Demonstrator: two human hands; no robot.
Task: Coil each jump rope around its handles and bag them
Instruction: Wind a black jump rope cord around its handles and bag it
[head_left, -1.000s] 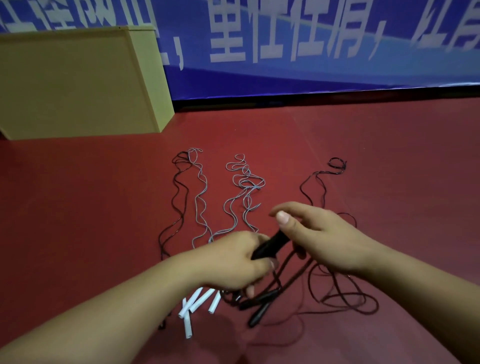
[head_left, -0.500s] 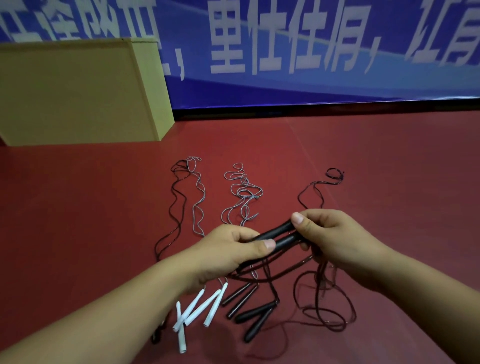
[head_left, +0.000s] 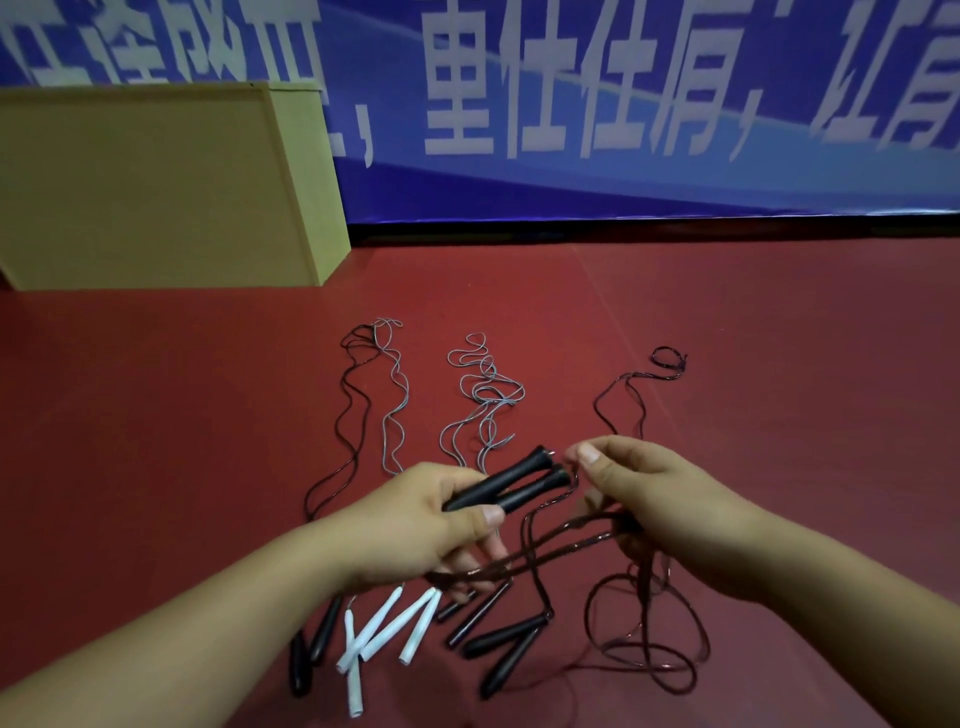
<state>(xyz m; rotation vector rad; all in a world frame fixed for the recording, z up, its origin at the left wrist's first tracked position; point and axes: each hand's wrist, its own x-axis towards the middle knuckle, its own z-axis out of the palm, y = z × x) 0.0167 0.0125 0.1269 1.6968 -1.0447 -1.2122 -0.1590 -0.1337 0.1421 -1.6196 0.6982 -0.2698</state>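
- Left hand (head_left: 415, 525): fingers curled round 2 black handles (head_left: 511, 480), side by side.
- Right hand (head_left: 660, 504): fingers pinch dark rope (head_left: 576, 540) just beside handle tips.
- White handles (head_left: 387, 626) below left fingers.

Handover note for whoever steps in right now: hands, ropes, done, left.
Left hand grips the two black handles side by side.
Right hand holds the dark cord beside the handle ends; the rest trails in loose loops on the red floor.
Other ropes lie uncoiled on the floor: white handles, more black handles, grey cords stretched away.
Done: handles paired; no full wrap visible yet.
Left: coil this rope, then the others, and bag all. No bag in view.
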